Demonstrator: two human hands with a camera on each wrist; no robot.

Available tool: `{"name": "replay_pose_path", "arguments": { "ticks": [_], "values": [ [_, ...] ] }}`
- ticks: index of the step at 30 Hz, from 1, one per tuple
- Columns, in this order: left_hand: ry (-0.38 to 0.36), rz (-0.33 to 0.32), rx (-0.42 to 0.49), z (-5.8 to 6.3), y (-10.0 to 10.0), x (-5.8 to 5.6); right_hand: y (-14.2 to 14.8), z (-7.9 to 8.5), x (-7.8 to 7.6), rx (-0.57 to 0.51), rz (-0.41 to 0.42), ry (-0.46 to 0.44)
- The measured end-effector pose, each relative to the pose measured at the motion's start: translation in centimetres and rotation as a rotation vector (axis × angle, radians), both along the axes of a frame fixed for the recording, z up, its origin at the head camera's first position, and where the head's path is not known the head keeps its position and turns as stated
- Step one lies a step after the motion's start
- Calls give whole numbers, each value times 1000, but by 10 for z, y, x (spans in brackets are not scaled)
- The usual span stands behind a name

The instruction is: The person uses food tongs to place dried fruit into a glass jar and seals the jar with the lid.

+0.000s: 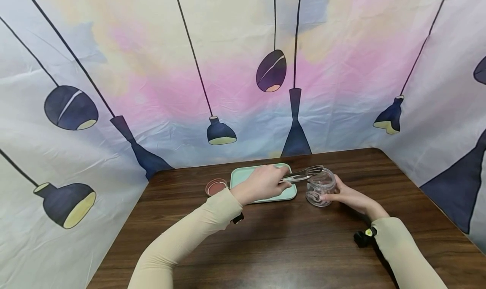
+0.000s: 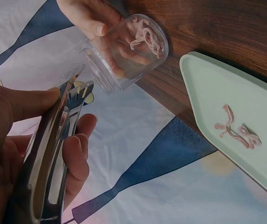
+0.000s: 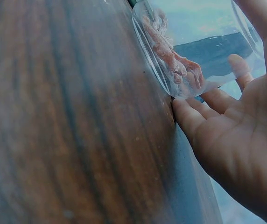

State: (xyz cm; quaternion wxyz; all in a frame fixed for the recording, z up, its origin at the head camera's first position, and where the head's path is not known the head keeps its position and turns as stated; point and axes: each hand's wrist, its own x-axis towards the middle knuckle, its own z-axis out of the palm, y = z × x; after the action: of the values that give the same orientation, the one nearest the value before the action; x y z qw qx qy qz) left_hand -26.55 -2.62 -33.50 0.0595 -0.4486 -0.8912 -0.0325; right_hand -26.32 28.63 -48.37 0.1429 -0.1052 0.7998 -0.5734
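Note:
My left hand (image 1: pixel 263 182) grips metal tongs (image 2: pixel 54 163), thumb on one arm and fingers on the other. The tongs' tips sit by the mouth of a clear jar (image 1: pixel 320 192); no piece shows between them. My right hand (image 1: pixel 351 198) holds the jar from its right side, fingers and thumb round the wall. Pinkish, white-dusted strips (image 3: pixel 171 56) lie at the jar's bottom, their kind unclear. A few similar strips (image 2: pixel 236 130) rest on a pale green tray (image 2: pixel 217 84), which my left hand partly covers in the head view.
A reddish round lid (image 1: pixel 216 187) lies left of the tray on the dark wooden table (image 1: pixel 265 247). Behind the table's far edge hangs a cloth backdrop (image 1: pixel 243 90) printed with lamps.

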Motion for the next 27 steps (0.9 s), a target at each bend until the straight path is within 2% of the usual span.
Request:
{"name": "replay_pose_path", "arguments": {
  "ticks": [10, 17, 27],
  "values": [
    [-59, 16, 34, -3, -7, 0, -1, 2, 2, 17, -3, -21],
    [-101, 19, 91, 2, -15, 0, -1, 4, 3, -5, 3, -12],
    [-134, 95, 136, 6, -34, -3, -2, 4, 2, 29, 12, 15]
  ]
}}
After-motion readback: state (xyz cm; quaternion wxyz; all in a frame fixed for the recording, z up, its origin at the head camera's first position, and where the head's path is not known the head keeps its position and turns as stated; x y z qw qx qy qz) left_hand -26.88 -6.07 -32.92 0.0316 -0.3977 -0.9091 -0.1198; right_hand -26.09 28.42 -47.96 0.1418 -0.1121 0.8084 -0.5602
